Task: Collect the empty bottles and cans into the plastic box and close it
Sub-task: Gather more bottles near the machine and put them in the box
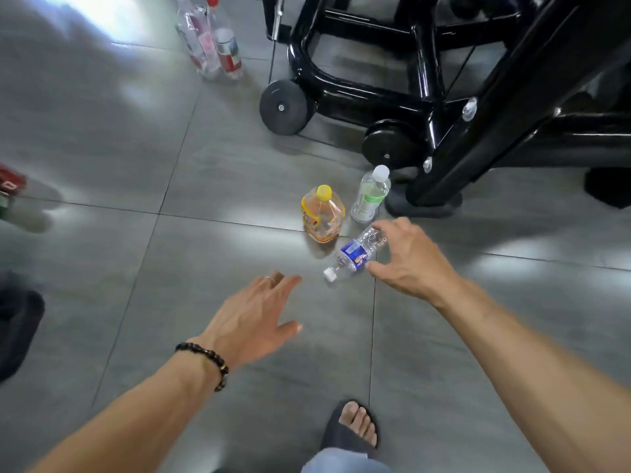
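1. The view looks down on a grey tiled floor, with both bare forearms stretched forward over it.
2. The right hand is open, with its fingers and thumb curved around a small clear bottle with a blue label. The fingertips are at the bottom end of this bottle and the thumb is just beside its label. I cannot tell if the hand already presses it.
3. The blue-label bottle lies tilted, with its white cap pointing down-left toward the left hand.
4. The left hand is spread, palm down, and holds nothing. It is near the cap of the blue-label bottle but apart from it. It wears a ring on one finger and a dark bead bracelet on the wrist.
5. A yellow-capped bottle stands upright just behind the blue-label bottle.
6. A clear bottle with white cap and green label stands just beside it on the right, close to the foot of a black metal frame with wheels.
7. Two tall clear bottles with red labels stand together far back, well apart from the hands.
8. A red thing shows at the left edge, too blurred to name.
9. A foot in a dark sandal is at the bottom edge.
10. The plastic box does not show in this view.
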The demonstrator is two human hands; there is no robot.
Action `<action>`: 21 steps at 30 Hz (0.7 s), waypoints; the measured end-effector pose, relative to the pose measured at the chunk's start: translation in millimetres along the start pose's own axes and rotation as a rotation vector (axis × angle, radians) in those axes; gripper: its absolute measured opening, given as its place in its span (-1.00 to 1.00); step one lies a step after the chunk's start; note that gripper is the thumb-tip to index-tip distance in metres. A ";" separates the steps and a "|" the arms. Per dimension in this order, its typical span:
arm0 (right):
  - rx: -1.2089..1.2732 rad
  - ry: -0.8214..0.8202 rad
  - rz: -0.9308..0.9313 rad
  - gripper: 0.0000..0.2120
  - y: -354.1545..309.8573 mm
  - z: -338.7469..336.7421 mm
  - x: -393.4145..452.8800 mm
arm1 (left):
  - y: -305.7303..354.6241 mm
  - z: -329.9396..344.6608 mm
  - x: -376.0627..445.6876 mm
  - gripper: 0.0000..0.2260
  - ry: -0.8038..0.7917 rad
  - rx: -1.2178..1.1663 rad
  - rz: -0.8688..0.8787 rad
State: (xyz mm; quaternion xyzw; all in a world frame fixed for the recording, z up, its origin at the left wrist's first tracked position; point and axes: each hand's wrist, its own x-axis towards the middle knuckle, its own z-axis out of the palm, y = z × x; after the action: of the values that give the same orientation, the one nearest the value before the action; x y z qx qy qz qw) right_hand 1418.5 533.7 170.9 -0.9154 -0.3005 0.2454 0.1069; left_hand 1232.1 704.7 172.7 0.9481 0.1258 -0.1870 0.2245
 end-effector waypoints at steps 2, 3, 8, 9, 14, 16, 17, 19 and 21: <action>-0.018 -0.009 0.002 -0.40 16.6 21.9 33.6 | -17.8 19.4 35.1 -0.41 0.012 -0.003 -0.002; -0.026 -0.010 0.001 -0.39 23.9 32.8 48.8 | -27.3 28.0 52.3 -0.39 0.032 -0.004 0.001; -0.121 -0.063 -0.051 -0.35 56.8 87.8 107.9 | -72.0 64.4 129.6 -0.27 0.142 -0.026 -0.006; -0.155 -0.083 -0.077 -0.35 62.8 97.9 117.7 | -79.4 70.5 143.5 -0.24 0.162 -0.037 -0.016; -0.394 -0.193 -0.206 -0.32 79.9 129.7 144.6 | -101.7 81.8 202.7 0.04 0.248 -0.174 -0.033; -0.484 -0.180 -0.223 -0.37 85.4 141.0 148.8 | -103.1 74.0 220.1 0.14 0.302 -0.306 0.002; -0.513 -0.159 -0.224 -0.43 89.2 146.3 151.2 | -103.1 69.0 226.9 0.17 0.326 -0.340 0.036; -0.534 -0.152 -0.183 -0.48 94.9 150.6 154.1 | -101.0 59.4 236.5 0.18 0.331 -0.331 0.114; -0.531 -0.164 -0.138 -0.46 100.0 150.1 155.3 | -97.4 54.4 242.6 0.17 0.302 -0.282 0.190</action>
State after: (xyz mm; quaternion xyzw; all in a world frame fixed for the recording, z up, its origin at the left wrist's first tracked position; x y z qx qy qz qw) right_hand 1499.7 554.9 -51.8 -0.8658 -0.4236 0.2236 -0.1450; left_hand 1402.4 801.0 -9.0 0.9321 0.0931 -0.0016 0.3499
